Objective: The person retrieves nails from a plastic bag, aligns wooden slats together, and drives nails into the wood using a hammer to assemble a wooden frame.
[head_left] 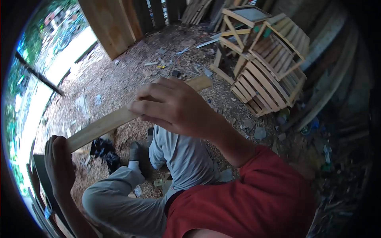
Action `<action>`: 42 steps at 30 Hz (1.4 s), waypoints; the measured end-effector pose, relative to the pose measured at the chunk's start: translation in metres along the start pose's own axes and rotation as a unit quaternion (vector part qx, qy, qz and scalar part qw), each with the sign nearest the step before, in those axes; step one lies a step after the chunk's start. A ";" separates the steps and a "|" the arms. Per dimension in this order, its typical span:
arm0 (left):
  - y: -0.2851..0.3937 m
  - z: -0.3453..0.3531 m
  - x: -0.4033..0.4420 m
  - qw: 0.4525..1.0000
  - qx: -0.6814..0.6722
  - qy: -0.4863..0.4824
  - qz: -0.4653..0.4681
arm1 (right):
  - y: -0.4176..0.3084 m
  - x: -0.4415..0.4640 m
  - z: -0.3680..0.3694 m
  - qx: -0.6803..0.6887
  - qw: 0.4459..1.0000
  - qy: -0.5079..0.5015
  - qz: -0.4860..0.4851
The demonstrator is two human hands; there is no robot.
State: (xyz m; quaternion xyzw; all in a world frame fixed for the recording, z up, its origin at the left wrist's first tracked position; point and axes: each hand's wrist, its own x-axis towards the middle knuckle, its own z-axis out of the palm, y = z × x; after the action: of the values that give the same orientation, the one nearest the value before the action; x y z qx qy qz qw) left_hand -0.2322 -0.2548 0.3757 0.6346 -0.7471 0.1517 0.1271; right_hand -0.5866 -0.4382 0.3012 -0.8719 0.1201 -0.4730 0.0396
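Note:
A narrow flat wooden strip (101, 125) is held up in front of my body, slanting from lower left to upper right. My left hand (59, 164) is closed around its lower left end. Further along, my right hand (170, 104) grips the strip from above with bent fingers, hiding part of it. The strip's far end sticks out to the right beyond that hand. Below are my grey-trousered legs, one knee bent out to the left.
Slatted wooden crates (260, 89) stand at the right, with a wooden frame (246, 16) on top. A broad board (105, 27) leans at the back. A black plastic bag (105, 152) lies on the ground, which is strewn with wood shavings and scraps.

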 end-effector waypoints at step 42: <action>-0.009 0.002 0.016 0.643 -0.671 0.369 0.025 | -0.172 -0.022 -0.059 -0.085 0.988 -0.009 0.128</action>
State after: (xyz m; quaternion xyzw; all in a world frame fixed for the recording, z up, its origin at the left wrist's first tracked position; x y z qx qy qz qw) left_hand -0.2263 -0.2714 0.3801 0.2482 -0.5511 -0.1665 0.7791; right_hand -0.6181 -0.2635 0.3471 -0.8537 0.2701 -0.4444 0.0269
